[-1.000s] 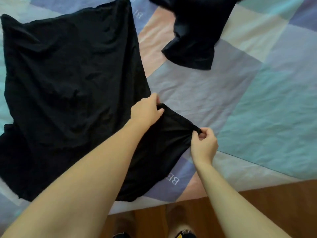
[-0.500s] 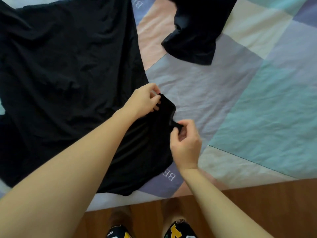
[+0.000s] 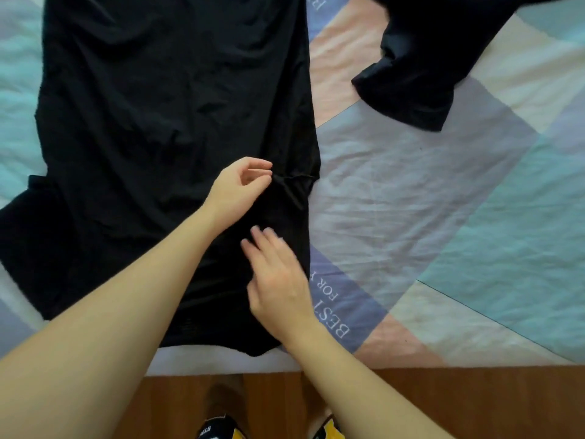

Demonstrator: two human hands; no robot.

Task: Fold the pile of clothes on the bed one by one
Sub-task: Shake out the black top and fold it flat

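Seen from the head camera, a person stands at the near edge of a bed covered in a patchwork sheet of teal, lilac and peach panels, folding a black shirt that lies spread flat over the left half of the bed, its lower part reaching the near edge. The sleeve on the right side has been turned in over the body of the shirt, leaving a bunched ridge of cloth near the right edge. The left hand, fingers curled, pinches that ridge between thumb and fingertips. The right hand lies just nearer the bed's edge, fingers straight and relaxed, grasping nothing; it is blurred, and whether the palm presses the cloth or floats just above it cannot be told. A second black garment lies crumpled toward the far right corner of the bed, well apart from the shirt, waiting its turn. Below the near edge show a wooden floor and the person's slippers. The likely trouble from here: the thin, slippery cloth could spring back out once the pinch is let go, or the bunching under the left hand could be pressed into a crooked crease if the right hand smooths it before the sleeve lies flat.
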